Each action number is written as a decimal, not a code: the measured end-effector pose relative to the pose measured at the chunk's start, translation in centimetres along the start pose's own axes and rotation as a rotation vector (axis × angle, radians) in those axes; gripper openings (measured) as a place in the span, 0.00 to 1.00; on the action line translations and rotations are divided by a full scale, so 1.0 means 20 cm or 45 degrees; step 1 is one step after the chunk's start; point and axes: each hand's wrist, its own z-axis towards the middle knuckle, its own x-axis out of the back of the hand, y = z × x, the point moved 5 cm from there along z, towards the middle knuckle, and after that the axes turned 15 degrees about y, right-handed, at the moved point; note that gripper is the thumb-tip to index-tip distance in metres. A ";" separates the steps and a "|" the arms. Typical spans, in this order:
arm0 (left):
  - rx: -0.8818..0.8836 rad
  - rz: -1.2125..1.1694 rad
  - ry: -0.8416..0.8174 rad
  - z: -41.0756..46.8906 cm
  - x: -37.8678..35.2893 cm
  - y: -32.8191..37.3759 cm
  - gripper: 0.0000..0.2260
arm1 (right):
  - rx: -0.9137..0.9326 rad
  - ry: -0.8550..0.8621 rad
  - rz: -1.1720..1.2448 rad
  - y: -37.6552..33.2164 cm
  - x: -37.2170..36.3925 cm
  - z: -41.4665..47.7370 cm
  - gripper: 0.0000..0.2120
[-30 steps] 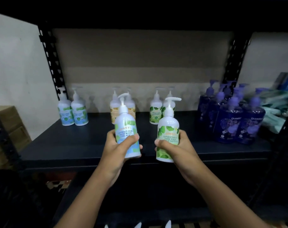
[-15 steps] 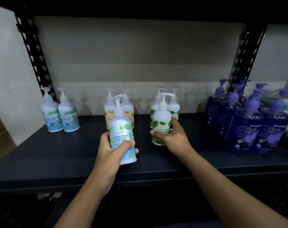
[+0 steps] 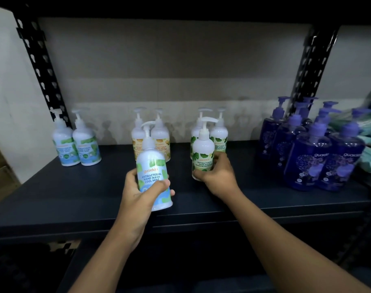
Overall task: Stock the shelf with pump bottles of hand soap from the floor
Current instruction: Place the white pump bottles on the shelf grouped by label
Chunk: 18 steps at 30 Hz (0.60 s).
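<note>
Cool-mint bottle (image 3: 154, 176) is gripped by L hand (image 3: 138, 193) near the front edge of the shelf (image 3: 74, 197), centre-left; thumb across the label, fingers wrapped round the back, pump pointing up, body tilted slightly. Contact of base w/ shelf can't be told. Green-leaf bottle (image 3: 203, 153) is held upright by R hand (image 3: 217, 176) at mid-depth, centre; fingers and thumb are clamped round its lower body, base looks set on the shelf.

Just behind it a green-leaf pair (image 3: 219, 136) is seen along the back edge. A yellow-label pair (image 3: 159, 142) is lined up beside that, behind the mint bottle. A blue-label pair (image 3: 76, 149) is placed at the back L corner. Purple bottles (image 3: 311, 157) are clustered at the R end, front to back. Green packs (image 3: 370, 132) are partly seen past them. A cardboard box (image 3: 0, 170) is visible off the L end.
</note>
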 end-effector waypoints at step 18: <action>-0.002 -0.077 0.030 0.00 0.03 -0.01 0.28 | -0.032 -0.022 -0.086 -0.01 0.00 0.03 0.27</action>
